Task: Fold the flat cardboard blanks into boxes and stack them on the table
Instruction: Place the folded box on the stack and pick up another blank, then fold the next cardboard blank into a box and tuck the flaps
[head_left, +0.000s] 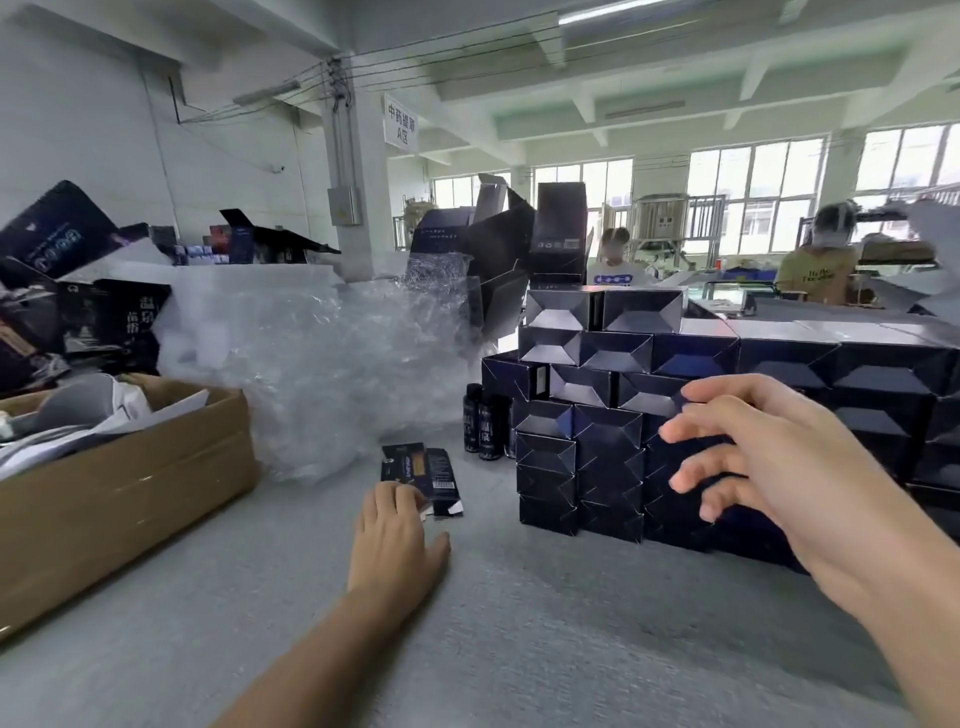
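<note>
A small pile of flat dark cardboard blanks (423, 475) lies on the grey table (519, 623) in the middle. My left hand (397, 540) lies flat on the table with its fingertips on the near end of the blanks. To the right stands a tall stack of folded dark boxes (587, 441), several rows high. My right hand (769, 462) hovers in front of that stack with fingers spread and loosely bent, holding nothing.
An open brown carton (119, 499) with paper scraps sits at the left. Crumpled clear plastic wrap (322, 374) is heaped behind the blanks. Three dark bottles (485, 426) stand beside the stack. Two people (821, 254) work at a far table.
</note>
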